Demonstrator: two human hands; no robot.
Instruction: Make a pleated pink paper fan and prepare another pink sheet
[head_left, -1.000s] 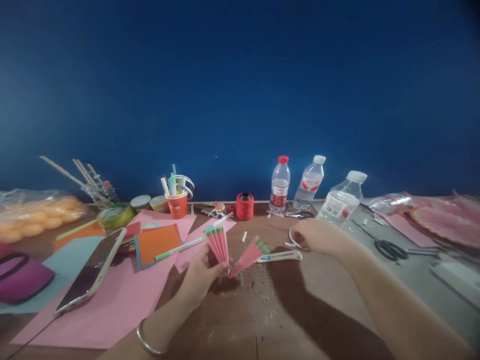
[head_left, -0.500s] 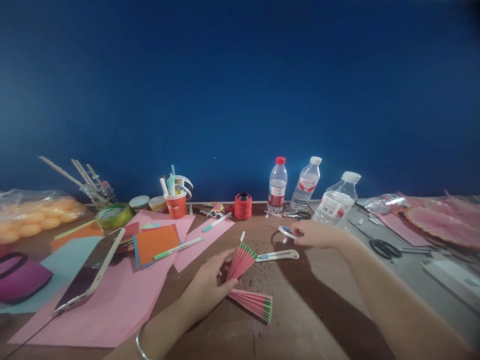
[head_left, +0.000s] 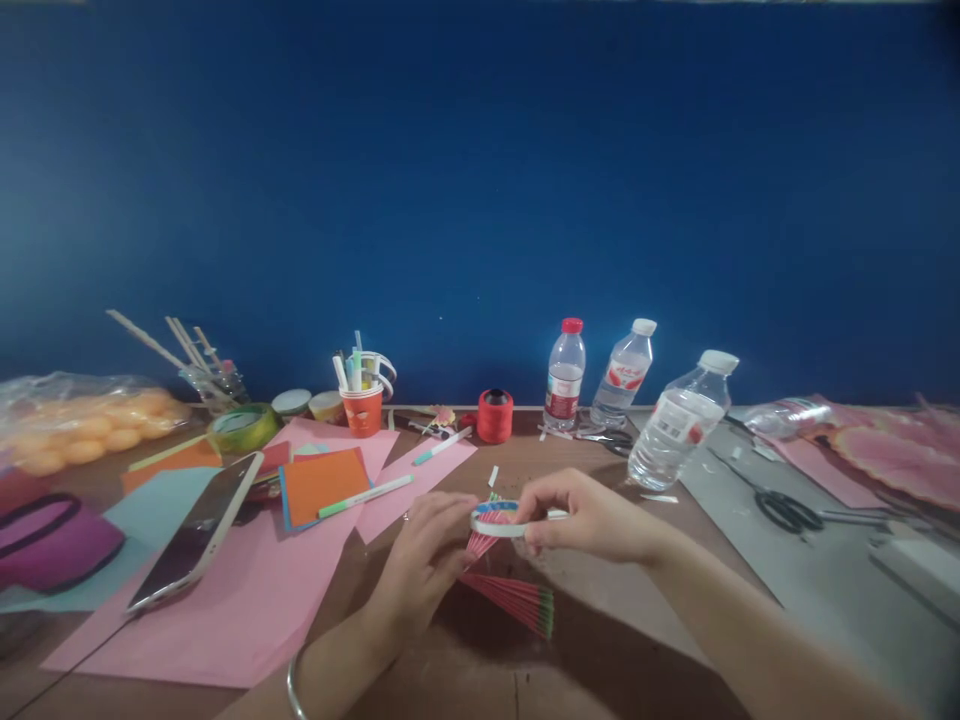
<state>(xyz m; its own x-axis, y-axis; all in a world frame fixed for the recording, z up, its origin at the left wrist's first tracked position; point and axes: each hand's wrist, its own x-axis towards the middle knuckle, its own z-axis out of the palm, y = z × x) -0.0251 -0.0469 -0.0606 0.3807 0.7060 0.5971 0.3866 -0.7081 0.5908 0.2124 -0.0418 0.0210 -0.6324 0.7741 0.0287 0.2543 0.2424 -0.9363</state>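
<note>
Nearest, brown tabletop point(head_left: 480, 680) runs between the edges of the pink sheet point(head_left: 247, 610) and grey mat point(head_left: 832, 600). On it, the folded fan point(head_left: 517, 603) sits between the left hand's point(head_left: 420, 560) thumb and fingers; the right hand point(head_left: 589, 515) pinches a tape roll point(head_left: 499, 531) (white-rimmed) over its far half. Behind: spool point(head_left: 495, 417), bottles point(head_left: 565, 390), wall point(head_left: 480, 200).

The pink-and-green folded fan point(head_left: 525, 604) is matt, ridged paper. From it, toward twelve o'clock, the round white-and-blue ring point(head_left: 498, 531) looks like smooth plastic. Between one and two, the big clear white-capped bottle point(head_left: 679, 425) is shiny plastic. At nine, the long dark phone point(head_left: 195, 535) has a glossy front. At eight, the thin silver bracelet point(head_left: 293, 688) looks like shiny metal. The brown table point(head_left: 442, 685) underneath looks like smooth wood.
</note>
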